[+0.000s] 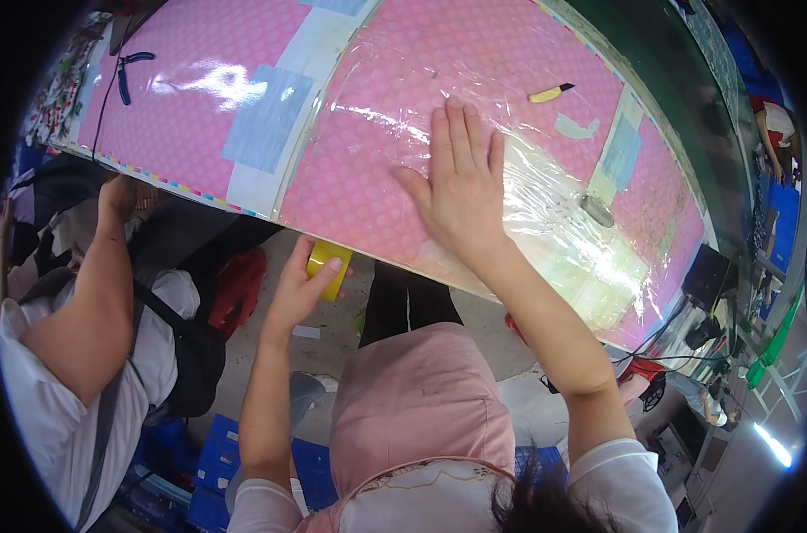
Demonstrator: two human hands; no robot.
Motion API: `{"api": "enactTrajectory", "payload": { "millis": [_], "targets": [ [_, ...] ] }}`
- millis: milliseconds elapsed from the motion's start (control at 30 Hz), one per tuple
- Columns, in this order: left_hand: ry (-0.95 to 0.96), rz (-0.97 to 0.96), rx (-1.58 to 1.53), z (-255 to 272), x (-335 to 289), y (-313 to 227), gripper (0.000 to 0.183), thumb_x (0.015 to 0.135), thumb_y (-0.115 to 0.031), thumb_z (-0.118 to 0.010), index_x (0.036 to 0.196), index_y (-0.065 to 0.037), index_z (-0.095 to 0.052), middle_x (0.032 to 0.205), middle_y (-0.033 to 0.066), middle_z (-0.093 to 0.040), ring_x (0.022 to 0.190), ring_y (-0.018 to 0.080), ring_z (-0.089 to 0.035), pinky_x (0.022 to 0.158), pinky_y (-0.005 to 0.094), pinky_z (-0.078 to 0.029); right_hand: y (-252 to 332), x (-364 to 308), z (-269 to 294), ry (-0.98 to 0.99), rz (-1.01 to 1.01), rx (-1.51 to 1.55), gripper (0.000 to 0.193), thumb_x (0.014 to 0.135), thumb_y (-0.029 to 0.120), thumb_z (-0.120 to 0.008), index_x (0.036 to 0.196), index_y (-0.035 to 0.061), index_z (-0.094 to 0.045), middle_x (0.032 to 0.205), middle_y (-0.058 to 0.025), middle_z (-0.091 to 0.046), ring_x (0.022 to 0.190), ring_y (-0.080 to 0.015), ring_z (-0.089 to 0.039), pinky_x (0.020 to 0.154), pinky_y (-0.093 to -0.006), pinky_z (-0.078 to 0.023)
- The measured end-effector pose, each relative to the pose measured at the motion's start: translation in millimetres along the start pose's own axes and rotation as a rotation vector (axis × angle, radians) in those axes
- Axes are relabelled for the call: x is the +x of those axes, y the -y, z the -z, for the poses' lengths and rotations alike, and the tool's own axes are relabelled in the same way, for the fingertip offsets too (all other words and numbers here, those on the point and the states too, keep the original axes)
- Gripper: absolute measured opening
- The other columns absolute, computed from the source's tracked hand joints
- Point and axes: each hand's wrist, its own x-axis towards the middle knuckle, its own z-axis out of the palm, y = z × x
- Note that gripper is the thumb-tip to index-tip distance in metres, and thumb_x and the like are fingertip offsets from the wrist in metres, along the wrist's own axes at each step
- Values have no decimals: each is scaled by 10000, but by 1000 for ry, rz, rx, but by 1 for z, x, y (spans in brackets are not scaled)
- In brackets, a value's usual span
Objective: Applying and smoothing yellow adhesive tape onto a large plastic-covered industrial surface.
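My right hand (464,182) lies flat, fingers stretched out, on a shiny clear plastic film (536,186) spread over the pink patterned table covering (368,151). Just below the table's near edge, my left hand (295,293) grips a yellow roll of tape (330,271), thumb across its side. Beyond the right hand rests a yellow utility knife (550,93) with a dark end. To that hand's right, a small greyish oblong object (597,211) sits on the covering; its kind is unclear.
Blue tape patches (268,120) cross the covering on the left. Blue-handled pliers (128,75) lie at the far left near a dark cable (106,102). A co-worker's arm (101,275) reaches to the table's left edge. A black box (711,277) stands at the right corner.
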Motion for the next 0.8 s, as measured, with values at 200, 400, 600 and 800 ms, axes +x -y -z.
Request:
{"api": "enactTrajectory", "payload": {
  "millis": [200, 400, 600, 800],
  "targets": [
    [19, -2, 10, 1, 2, 0, 396, 932, -145, -585, 1273, -44, -410, 1070, 96, -579, 898, 167, -632, 616, 298, -550, -7, 7, -4, 4, 35, 9, 710, 856, 481, -592, 1351, -7, -446, 1448, -143, -402, 1356, -327, -343, 1081, -559, -242],
    [8, 22, 10, 4, 3, 3, 441, 923, -173, -607, 1291, -43, -401, 1069, 98, -582, 909, 167, -629, 632, 301, -556, -27, -11, 14, 126, 122, -50, 706, 848, 493, -597, 1353, 20, -452, 1432, -116, -417, 1348, -326, -346, 1076, -561, -250],
    [20, 46, 15, 7, 6, 4, 506, 920, -185, -617, 1344, -52, -376, 1083, 94, -578, 923, 168, -626, 644, 302, -559, -23, 23, 2, 33, 102, -63, 684, 847, 485, -605, 1339, 31, -464, 1419, -113, -426, 1345, -327, -347, 1063, -562, -268],
    [32, 72, -9, 11, 2, 4, 508, 916, -189, -623, 1345, -52, -387, 1066, 81, -584, 931, 153, -614, 642, 298, -553, -28, 10, 8, 34, 123, -41, 583, 838, 443, -633, 1279, 74, -534, 1390, -113, -452, 1307, -330, -390, 1046, -545, -295]
  ]
}}
